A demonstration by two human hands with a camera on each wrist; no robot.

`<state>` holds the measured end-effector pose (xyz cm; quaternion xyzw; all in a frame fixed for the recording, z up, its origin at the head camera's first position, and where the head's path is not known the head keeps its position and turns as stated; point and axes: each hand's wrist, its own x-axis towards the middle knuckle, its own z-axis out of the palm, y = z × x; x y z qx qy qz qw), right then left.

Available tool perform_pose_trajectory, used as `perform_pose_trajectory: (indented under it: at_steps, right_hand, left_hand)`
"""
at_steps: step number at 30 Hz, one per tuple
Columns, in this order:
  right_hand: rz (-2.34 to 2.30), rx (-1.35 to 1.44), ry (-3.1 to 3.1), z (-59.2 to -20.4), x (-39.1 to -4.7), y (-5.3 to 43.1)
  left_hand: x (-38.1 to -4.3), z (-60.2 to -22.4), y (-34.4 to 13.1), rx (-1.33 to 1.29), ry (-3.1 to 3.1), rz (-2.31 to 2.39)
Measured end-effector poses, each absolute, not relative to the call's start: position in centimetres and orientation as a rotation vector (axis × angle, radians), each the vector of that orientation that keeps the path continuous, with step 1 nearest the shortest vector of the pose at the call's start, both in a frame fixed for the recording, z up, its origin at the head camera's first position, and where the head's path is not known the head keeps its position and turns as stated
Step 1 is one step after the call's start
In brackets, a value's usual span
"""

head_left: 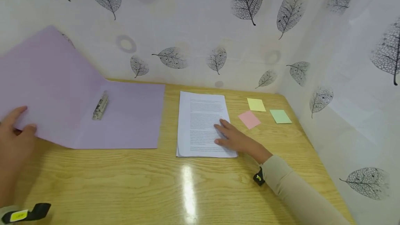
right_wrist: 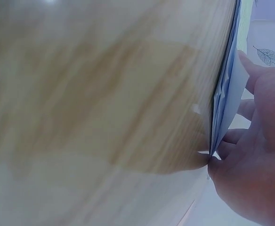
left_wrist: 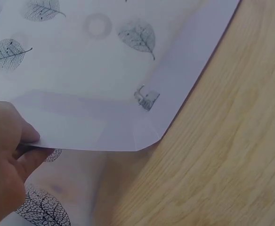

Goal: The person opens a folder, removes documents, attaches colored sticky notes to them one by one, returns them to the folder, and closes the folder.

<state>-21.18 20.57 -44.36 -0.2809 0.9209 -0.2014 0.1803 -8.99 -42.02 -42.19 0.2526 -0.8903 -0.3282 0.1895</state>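
Left hand [head_left: 15, 145] pinches folder [head_left: 132, 121], left side raised.
Clip [head_left: 100, 106] lies inside; farther right, right hand [head_left: 234, 137] rests on papers [head_left: 200, 117], fingers spread.

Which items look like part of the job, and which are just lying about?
Likely in the job:
- purple folder, open, cover pinched by the left hand
- metal clip inside it
- paper stack, right hand resting on it

Apparently lying about, untouched:
- yellow note
- pink note
- green note
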Motion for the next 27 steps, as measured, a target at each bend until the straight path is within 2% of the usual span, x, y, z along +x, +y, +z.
perform_pose_trajectory:
  at_steps: [15, 27]
  right_hand:
    - [-0.588, -0.804, 2.580, -44.3, -21.2, 20.5]
    - [-0.578, -0.800, 2.587, -44.3, -21.2, 20.5]
  left_hand:
    - [-11.8, -45.6, -48.9, 0.810, -2.379, -0.795]
    - [-12.2, -44.8, -48.6, 0.903, -2.334, -0.841]
